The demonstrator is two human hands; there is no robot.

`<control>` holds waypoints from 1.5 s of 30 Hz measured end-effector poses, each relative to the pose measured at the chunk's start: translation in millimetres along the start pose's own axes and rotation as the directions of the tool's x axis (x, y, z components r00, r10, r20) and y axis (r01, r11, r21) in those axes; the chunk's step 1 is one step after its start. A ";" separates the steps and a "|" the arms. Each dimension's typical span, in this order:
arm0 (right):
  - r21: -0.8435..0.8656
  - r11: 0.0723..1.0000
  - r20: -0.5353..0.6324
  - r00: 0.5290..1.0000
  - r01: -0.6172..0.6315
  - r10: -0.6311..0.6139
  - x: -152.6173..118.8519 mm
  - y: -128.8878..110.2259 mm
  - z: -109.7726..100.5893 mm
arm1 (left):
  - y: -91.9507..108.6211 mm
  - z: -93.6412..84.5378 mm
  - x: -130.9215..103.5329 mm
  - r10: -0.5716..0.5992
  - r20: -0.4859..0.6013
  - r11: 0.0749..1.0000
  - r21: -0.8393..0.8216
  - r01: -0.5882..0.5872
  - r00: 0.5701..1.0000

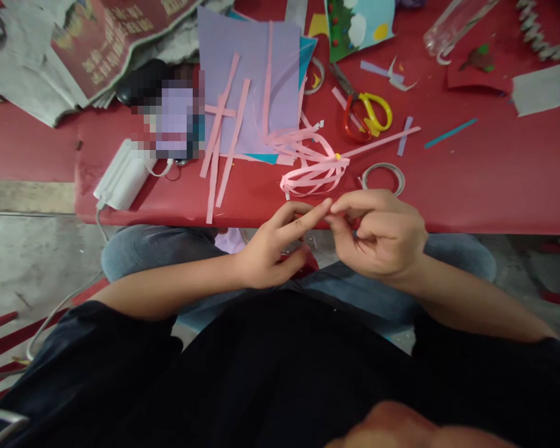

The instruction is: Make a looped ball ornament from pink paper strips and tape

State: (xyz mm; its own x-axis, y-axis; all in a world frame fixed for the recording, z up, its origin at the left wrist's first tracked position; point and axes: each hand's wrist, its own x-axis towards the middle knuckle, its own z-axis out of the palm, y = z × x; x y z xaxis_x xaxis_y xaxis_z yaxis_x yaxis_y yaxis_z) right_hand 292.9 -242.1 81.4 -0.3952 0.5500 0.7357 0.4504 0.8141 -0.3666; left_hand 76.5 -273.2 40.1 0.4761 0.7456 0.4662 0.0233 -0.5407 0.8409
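Note:
Over the table's front edge, my left hand (282, 244) has its index finger stretched toward the right, with the thumb apart below. Meeting that fingertip is my right hand (382, 233), its thumb and index finger pinched together. Anything between them is too small or hidden to make out. Just beyond the hands lies a cage-like bundle of looped pink paper strips (315, 180) with a small yellow spot at one end and a pink strip (382, 142) sticking out rightward. A roll of tape (401, 180) lies behind my right hand.
Loose pink strips (233, 143) lie partly on purple paper sheets (247, 50). Scissors (366, 115) with red and yellow handles rest behind the bundle. Left are a white power bank (125, 174) with a cable and newspaper (28, 68). A clear bottle (455, 28) lies at back right.

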 end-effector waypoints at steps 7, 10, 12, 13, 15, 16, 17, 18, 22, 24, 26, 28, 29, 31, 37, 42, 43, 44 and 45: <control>-0.084 0.996 0.058 0.998 -0.010 0.015 -0.1 -1.3 0.2 | -0.2 -1.1 -2.6 -0.038 0.008 0.999 0.035 0.037 0.999; -0.114 0.993 0.043 0.999 0.038 -0.033 0.6 0.5 1.8 | 0.1 -1.0 -2.9 -0.064 0.016 0.998 0.030 0.063 0.998; -0.122 0.991 0.024 0.998 0.060 -0.058 0.7 1.6 1.9 | 0.0 -0.4 -2.8 -0.067 0.014 0.998 -0.001 0.067 0.998; -0.121 0.991 0.022 0.998 0.057 -0.055 0.7 1.8 1.6 | -0.1 0.1 -2.7 -0.068 0.012 0.997 -0.023 0.068 0.998; -0.109 0.994 0.034 0.999 0.028 -0.025 0.9 1.3 0.0 | -0.1 1.1 -3.0 -0.081 0.020 0.994 -0.071 0.082 0.997; -0.102 0.995 0.043 0.999 0.008 -0.003 1.2 0.6 -0.9 | 0.0 1.7 -3.4 -0.093 0.029 0.991 -0.093 0.096 0.995; -0.091 0.996 0.045 0.999 -0.007 0.012 1.6 -0.3 -1.8 | 0.1 2.4 -4.0 -0.106 0.038 0.988 -0.112 0.110 0.994; -0.078 0.997 0.043 0.999 -0.013 0.016 2.0 -1.2 -2.6 | 0.2 3.1 -4.8 -0.115 0.047 0.984 -0.130 0.120 0.992; -0.029 0.999 0.032 0.999 -0.038 0.039 2.5 -3.3 -3.0 | 0.2 5.8 -8.7 -0.140 0.072 0.972 -0.180 0.151 0.988; -0.007 0.998 0.021 0.998 -0.057 0.057 1.7 -2.6 -2.2 | -0.1 6.6 -9.8 -0.142 0.077 0.969 -0.193 0.154 0.987; 0.005 0.998 0.016 0.998 -0.059 0.059 0.5 -1.0 -1.3 | -0.5 6.8 -9.7 -0.130 0.073 0.970 -0.197 0.142 0.989; 0.012 0.999 0.019 0.999 -0.033 0.033 -0.2 1.0 -0.7 | -0.9 6.5 -8.8 -0.108 0.069 0.974 -0.190 0.120 0.992; 0.013 1.000 0.020 1.000 -0.017 0.017 -0.3 1.8 -0.6 | -1.0 6.3 -8.1 -0.099 0.064 0.977 -0.182 0.109 0.993; -0.001 1.000 0.024 1.000 0.010 -0.010 0.1 2.9 -0.9 | -1.1 5.7 -6.8 -0.083 0.049 0.984 -0.154 0.089 0.995; -0.086 0.993 0.037 0.996 0.082 -0.079 1.2 3.1 -3.0 | -0.2 2.2 -2.6 0.008 0.012 0.999 -0.051 -0.007 1.000; -0.074 0.995 0.007 0.998 0.061 -0.061 -0.6 3.1 -0.3 | -0.3 -0.3 -1.2 0.003 0.018 1.000 -0.020 -0.003 1.000; -0.064 0.997 0.009 0.999 0.052 -0.051 -1.0 2.9 0.3 | -0.7 -0.1 -1.3 0.005 0.015 1.000 -0.020 -0.005 1.000; -0.051 0.998 0.014 0.999 0.039 -0.039 -1.3 2.7 0.9 | -1.2 0.3 -1.6 0.011 0.012 1.000 -0.021 -0.010 1.000; -0.032 0.999 0.021 0.999 0.031 -0.030 -1.6 2.5 1.4 | -1.6 0.8 -1.9 0.015 0.010 1.000 -0.024 -0.015 1.000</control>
State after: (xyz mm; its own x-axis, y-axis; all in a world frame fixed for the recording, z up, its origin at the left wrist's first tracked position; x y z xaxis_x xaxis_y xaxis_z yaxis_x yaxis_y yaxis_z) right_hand 293.5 -240.7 78.5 -0.4252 0.5290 0.7344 0.4637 0.8242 -0.3252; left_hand 76.3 -274.0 37.7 0.4852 0.7333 0.4762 -0.0049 -0.5424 0.8401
